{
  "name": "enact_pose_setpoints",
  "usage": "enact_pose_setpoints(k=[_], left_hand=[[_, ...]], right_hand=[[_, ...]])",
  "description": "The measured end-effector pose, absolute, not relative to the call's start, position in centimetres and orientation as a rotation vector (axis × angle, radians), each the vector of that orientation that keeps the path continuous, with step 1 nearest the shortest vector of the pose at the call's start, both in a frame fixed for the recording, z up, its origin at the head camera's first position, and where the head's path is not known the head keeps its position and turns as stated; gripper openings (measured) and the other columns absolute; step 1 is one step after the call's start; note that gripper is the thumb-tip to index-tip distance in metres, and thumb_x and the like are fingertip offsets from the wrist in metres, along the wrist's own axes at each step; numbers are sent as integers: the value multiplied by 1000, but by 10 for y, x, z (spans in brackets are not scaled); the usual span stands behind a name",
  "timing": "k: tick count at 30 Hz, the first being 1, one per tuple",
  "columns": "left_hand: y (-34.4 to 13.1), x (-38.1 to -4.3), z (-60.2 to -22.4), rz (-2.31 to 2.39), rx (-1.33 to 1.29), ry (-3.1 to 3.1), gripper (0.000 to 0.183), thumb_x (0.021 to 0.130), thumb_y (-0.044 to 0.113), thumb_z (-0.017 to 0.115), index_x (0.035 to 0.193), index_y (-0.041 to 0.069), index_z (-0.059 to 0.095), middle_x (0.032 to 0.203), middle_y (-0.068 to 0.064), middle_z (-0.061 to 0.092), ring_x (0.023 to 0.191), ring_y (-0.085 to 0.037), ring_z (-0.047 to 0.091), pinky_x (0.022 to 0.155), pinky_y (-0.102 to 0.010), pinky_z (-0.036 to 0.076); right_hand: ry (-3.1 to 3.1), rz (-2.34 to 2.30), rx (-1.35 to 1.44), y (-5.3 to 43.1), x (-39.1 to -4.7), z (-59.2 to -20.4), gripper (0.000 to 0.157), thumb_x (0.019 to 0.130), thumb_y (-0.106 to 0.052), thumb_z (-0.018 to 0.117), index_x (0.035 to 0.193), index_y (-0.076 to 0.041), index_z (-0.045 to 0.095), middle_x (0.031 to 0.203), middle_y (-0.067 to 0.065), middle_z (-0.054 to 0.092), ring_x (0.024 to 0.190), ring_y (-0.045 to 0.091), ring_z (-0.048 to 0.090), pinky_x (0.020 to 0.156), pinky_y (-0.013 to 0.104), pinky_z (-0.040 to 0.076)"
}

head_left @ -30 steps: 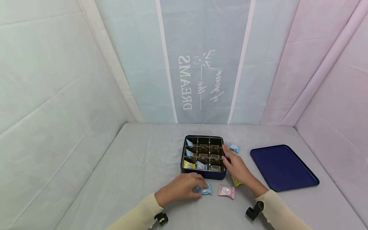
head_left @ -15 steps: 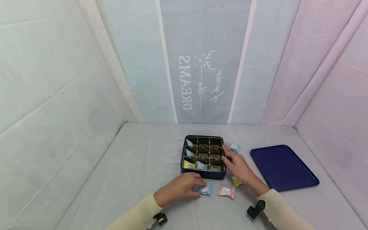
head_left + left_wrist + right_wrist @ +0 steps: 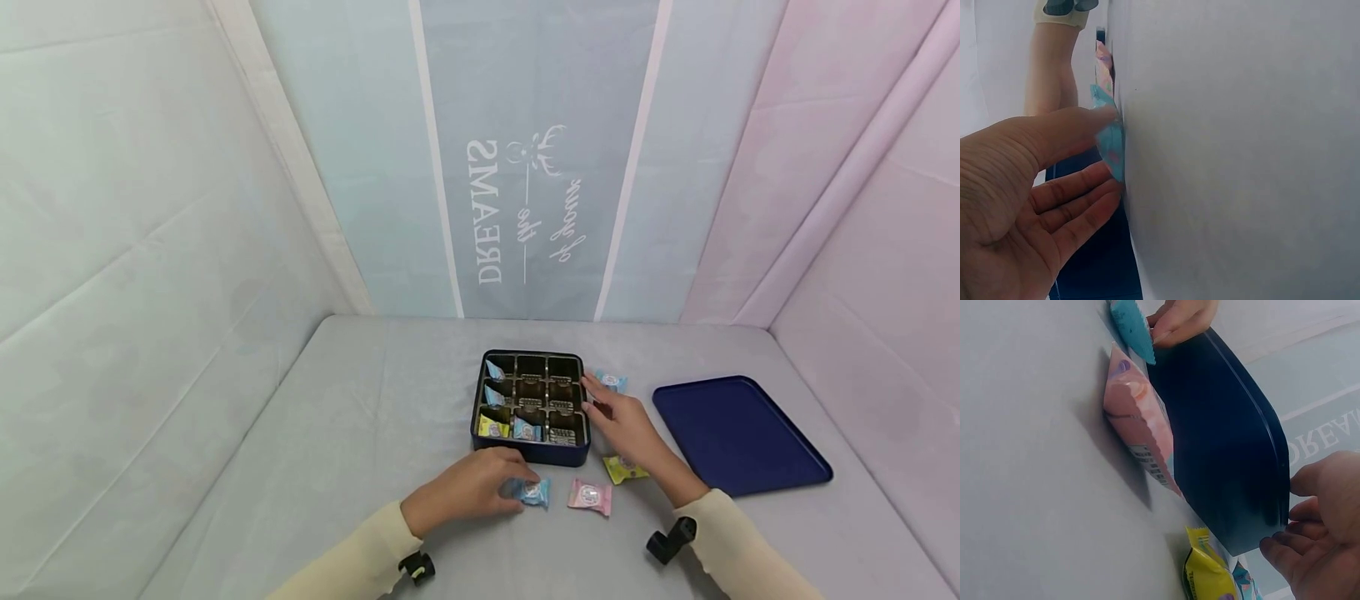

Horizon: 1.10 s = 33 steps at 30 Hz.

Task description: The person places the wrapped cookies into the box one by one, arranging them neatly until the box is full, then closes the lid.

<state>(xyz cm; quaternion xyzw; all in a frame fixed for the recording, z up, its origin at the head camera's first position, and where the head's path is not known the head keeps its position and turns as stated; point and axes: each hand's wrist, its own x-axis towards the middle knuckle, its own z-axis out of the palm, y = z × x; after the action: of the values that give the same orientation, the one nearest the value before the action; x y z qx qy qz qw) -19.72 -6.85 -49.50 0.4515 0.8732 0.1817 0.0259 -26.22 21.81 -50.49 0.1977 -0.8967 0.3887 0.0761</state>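
The dark blue square box (image 3: 1229, 437) has a smooth, faintly glossy wall (painted metal or hard plastic, no telling which), and its brownish nine-compartment insert (image 3: 530, 390) looks like shiny plastic. Smooth, crimped plastic film wraps the light blue pillow-shaped packet (image 3: 1133, 328) and the pink pillow-shaped packet (image 3: 1138, 419). The flat blue lid (image 3: 738, 437) looks smooth, the pale grey table covering (image 3: 375, 400) matt and cloth-like

Head view: bright, even, shadows soft. Wrist views: dimmer. Blue crimp-edged plastic packet (image 3: 1112, 147), left wrist view: blurred.
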Motion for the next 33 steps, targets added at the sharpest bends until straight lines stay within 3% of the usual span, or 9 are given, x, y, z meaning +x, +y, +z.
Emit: enact_pose_setpoints(k=[4, 13, 21, 26, 33], left_hand=[[-68, -198, -495, 562, 1397, 2701, 36, 85, 26, 85, 119, 19, 76, 109, 11, 68, 99, 4, 59, 85, -11, 48], [-66, -197, -493, 548, 1396, 2703, 32, 87, 20, 83, 118, 19, 77, 108, 10, 68, 99, 3, 59, 83, -11, 48], [-66, -196, -488, 546, 1396, 2704, 31, 87, 17, 82, 118, 18, 77, 110, 11, 69, 101, 2, 60, 85, -12, 49], [-68, -196, -487, 559, 1406, 2723, 31, 87, 18, 82, 117, 18, 77, 110, 11, 69, 102, 1, 60, 86, -13, 49], [-72, -197, -480, 610, 1397, 2762, 33, 85, 17, 83, 118, 19, 77, 110, 10, 69, 100, 0, 61, 85, -14, 50]], right_hand=[[-2688, 1165, 602, 218, -261, -503, 51, 101, -15, 65, 148, 0, 50, 156, 14, 43, 131, 35, 54, 77, 33, 56], [-2674, 1166, 629, 218, -261, -499, 48, 100, -12, 66, 144, 2, 53, 155, 12, 44, 130, 34, 55, 89, 42, 57], [-2683, 1193, 643, 218, -262, -498, 50, 100, -11, 66, 145, 3, 51, 156, 14, 41, 118, 35, 63, 67, 25, 54], [-2678, 1213, 652, 218, -262, -499, 50, 99, -10, 66, 145, 4, 51, 156, 15, 41, 104, 32, 69, 61, 25, 50], [-2684, 1220, 657, 218, -262, -502, 50, 100, -10, 65, 145, 4, 50, 157, 14, 40, 119, 35, 63, 73, 29, 57]])
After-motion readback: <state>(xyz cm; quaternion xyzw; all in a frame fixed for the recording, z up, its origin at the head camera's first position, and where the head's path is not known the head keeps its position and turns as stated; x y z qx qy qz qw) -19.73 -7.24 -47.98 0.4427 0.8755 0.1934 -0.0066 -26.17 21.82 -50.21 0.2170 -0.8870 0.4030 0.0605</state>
